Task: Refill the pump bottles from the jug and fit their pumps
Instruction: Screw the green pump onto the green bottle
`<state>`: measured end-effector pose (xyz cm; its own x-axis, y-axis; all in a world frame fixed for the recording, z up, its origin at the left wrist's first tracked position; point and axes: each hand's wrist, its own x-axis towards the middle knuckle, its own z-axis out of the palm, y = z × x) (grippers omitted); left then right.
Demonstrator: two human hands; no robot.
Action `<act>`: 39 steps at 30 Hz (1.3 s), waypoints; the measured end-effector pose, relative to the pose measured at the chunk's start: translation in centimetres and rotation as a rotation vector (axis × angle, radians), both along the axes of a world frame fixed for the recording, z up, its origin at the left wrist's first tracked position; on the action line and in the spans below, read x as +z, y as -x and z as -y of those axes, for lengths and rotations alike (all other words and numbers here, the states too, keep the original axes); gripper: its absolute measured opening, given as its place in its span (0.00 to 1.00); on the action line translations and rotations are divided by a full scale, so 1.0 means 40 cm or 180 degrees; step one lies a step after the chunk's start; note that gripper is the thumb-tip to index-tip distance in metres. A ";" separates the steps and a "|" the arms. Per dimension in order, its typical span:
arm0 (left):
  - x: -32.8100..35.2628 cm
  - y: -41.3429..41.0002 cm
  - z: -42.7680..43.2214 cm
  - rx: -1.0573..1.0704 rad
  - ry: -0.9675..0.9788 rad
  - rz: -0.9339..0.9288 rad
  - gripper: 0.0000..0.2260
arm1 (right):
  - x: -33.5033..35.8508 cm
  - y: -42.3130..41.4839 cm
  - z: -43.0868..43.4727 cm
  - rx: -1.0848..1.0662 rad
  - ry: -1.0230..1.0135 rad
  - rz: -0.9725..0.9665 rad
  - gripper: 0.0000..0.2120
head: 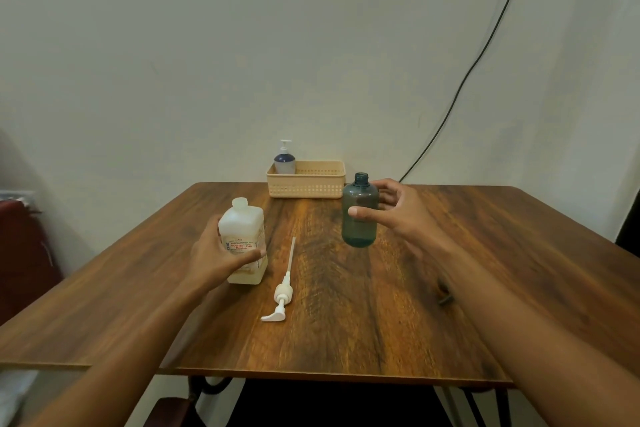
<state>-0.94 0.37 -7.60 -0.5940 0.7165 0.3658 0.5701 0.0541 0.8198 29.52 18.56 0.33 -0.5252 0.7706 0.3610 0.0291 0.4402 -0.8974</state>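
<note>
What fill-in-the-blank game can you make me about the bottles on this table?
1. The loose pump lies on the table ____ the white jug and the green bottle.
2. The basket at the back holds ____ pump bottle.
3. The left hand grips the white jug, the right hand holds the green bottle, and ____ of them touches the loose pump.
Missing words: between, one, neither.
</note>
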 end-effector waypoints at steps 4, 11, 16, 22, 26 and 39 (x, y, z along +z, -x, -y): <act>0.074 -0.027 0.011 0.0213 -0.0117 -0.0371 0.58 | 0.013 -0.005 0.008 -0.0010 -0.0045 -0.0023 0.35; 0.282 -0.189 -0.003 -0.0652 -0.0716 -0.1527 0.39 | 0.065 -0.007 0.032 0.0005 -0.0213 -0.0103 0.37; 0.299 -0.320 -0.103 -0.1179 -0.0341 -0.1291 0.42 | 0.100 -0.001 0.052 -0.0034 -0.0438 -0.0048 0.32; 0.279 -0.358 -0.162 -0.0953 -0.0630 -0.1136 0.33 | 0.109 -0.014 0.063 -0.0084 -0.0705 0.0038 0.30; 0.261 -0.356 -0.162 -0.0973 -0.0629 -0.1056 0.34 | 0.114 -0.063 0.050 0.0102 -0.0960 0.0519 0.30; 0.216 -0.316 -0.147 -0.0801 -0.0562 -0.0803 0.35 | -0.058 -0.347 -0.081 0.0634 -0.2651 0.3310 0.20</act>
